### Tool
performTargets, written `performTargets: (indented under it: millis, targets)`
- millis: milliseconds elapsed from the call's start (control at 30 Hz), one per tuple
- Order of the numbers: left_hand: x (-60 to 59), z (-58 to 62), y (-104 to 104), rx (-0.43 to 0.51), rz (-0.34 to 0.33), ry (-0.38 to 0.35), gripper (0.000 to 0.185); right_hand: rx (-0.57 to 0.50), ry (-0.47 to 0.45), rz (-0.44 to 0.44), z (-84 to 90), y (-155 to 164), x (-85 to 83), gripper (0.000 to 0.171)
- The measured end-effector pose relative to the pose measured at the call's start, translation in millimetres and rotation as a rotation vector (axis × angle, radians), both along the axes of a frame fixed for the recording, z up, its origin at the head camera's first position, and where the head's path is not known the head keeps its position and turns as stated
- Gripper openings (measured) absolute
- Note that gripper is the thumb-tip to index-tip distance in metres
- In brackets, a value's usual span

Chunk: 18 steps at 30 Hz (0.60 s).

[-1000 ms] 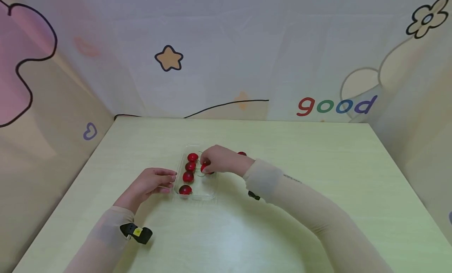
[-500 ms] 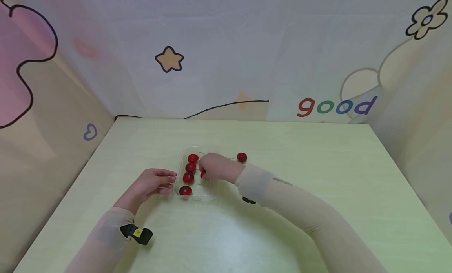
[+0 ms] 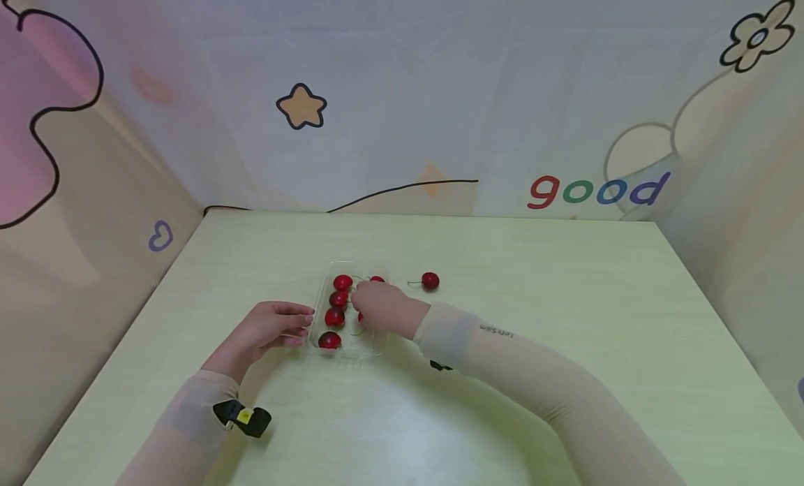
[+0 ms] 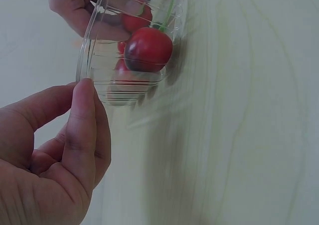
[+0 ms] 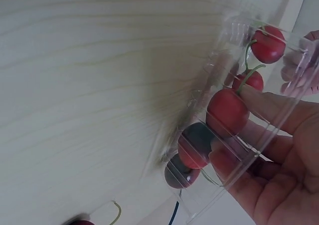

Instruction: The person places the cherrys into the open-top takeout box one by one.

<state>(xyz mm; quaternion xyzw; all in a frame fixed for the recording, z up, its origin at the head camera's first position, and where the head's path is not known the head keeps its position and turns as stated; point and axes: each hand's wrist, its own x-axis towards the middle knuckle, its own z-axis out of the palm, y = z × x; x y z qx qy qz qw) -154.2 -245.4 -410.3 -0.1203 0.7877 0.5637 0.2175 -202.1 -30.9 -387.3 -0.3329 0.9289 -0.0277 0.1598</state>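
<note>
A clear plastic container (image 3: 363,345) lies on the table with several red cherries in it. Along its left side runs a row of cherries, including a dark-topped one (image 3: 329,341) at the near end. My left hand (image 3: 273,324) pinches the container's left rim between thumb and fingers, as the left wrist view shows. Reaching into the right half, my right hand (image 3: 386,308) holds a red cherry (image 5: 227,112) with a green stem between its fingers. Behind that hand another cherry (image 3: 377,278) peeks out. The back of the hand hides part of the container.
One loose cherry (image 3: 430,281) with its stem lies on the table (image 3: 534,276), right of the container. A printed cloth backdrop (image 3: 402,109) rises behind the table and along both sides.
My right hand has shifted left and slightly nearer within the container, along with its cherry. The loose cherry and one at the container's far right have come into view. My left hand stays put.
</note>
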Motion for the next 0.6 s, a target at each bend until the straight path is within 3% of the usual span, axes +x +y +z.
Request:
performTargets:
  millis: [600]
  targets:
    - [0.0, -0.7, -0.7, 0.010, -0.007, 0.003, 0.041, 0.028, 0.044, 0.049, -5.4, -0.2, -2.4, 0.010]
